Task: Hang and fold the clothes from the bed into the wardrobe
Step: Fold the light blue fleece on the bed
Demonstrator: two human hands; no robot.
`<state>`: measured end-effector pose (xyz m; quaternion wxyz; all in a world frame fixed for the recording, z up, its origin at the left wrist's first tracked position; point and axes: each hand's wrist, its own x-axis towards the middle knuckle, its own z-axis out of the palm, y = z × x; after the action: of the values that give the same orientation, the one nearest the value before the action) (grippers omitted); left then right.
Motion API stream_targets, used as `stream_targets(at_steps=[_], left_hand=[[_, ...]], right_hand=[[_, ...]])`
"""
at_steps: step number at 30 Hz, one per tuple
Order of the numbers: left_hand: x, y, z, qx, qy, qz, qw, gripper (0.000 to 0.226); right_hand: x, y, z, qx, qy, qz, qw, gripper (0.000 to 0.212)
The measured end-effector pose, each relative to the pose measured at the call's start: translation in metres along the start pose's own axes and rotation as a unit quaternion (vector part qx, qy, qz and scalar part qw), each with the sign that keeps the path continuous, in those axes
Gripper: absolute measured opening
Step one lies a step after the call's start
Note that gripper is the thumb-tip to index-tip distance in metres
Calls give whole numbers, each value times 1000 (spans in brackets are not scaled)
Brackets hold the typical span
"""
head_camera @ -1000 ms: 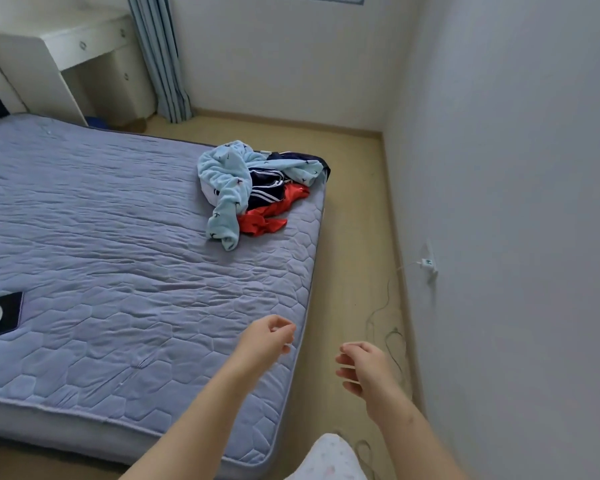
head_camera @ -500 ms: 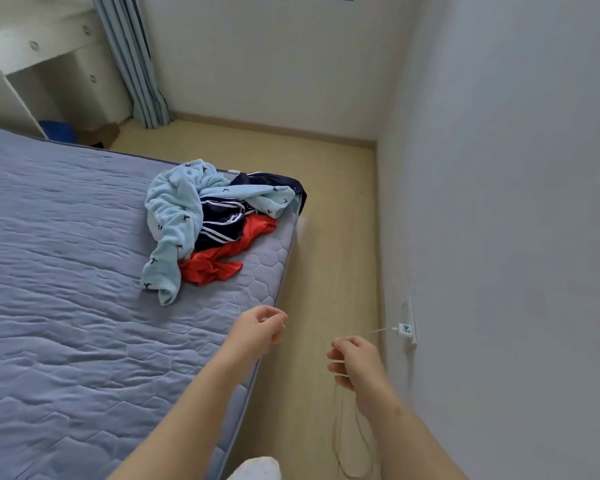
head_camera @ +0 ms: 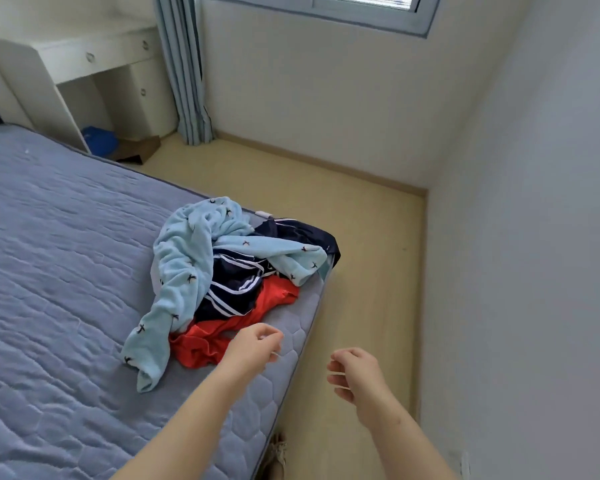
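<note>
Grey-blue quilted mattress (head_camera: pixel 66 271) filled the left side of my feed, and the clothes were all still on it, dumped in one pile at the far right corner, next to the edge. On top was a pale blue fleecy garment with little dark marks (head_camera: pixel 184 268), one long bit of it trailing toward me. A navy garment with white stripes (head_camera: pixel 232 285) was tangled under it, and part of that hung over the mattress edge. A red-orange garment (head_camera: pixel 208 341) stuck out at the near side of the pile.

The left hand (head_camera: pixel 253 344) hung over the mattress just beside that red piece, fingers loosely curled with the thumb near the fingertips. I couldn't see anything in it, and honestly couldn't tell if it touched the fabric. The right hand (head_camera: pixel 355 374) was out over the light wooden floor (head_camera: pixel 361 271) between the bed and the white wall, well clear of the clothes, fingers also loosely curled and nothing in them that I could make out.

Further back I had a white desk with drawers (head_camera: pixel 84 57), a blue-grey curtain (head_camera: pixel 184 81) hanging to the floor and a window (head_camera: pixel 361 8) up top.
</note>
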<state>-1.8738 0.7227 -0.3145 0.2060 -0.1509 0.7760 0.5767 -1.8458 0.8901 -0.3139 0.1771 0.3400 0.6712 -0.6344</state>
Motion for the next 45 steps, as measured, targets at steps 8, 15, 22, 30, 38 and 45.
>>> stream_targets(at_steps=[8, 15, 22, 30, 38, 45], left_hand=[[128, 84, -35, -21, 39, -14, 999, 12], [213, 103, -70, -61, 160, -52, 984, 17], [298, 114, -89, -134, 278, -132, 942, 15], [360, 100, -62, -212, 346, -274, 872, 17], [401, 80, -59, -213, 353, -322, 852, 14], [450, 30, -76, -166, 388, -341, 840, 9]], right_hand=[[105, -143, 41, -22, -55, -39, 997, 11], [201, -210, 95, -66, -133, 2, 989, 8], [308, -280, 153, -172, -243, 29, 954, 8], [399, -313, 196, -324, -320, 63, 888, 10], [468, -295, 229, -415, -346, 76, 838, 9], [507, -264, 250, -449, -353, 87, 816, 11]])
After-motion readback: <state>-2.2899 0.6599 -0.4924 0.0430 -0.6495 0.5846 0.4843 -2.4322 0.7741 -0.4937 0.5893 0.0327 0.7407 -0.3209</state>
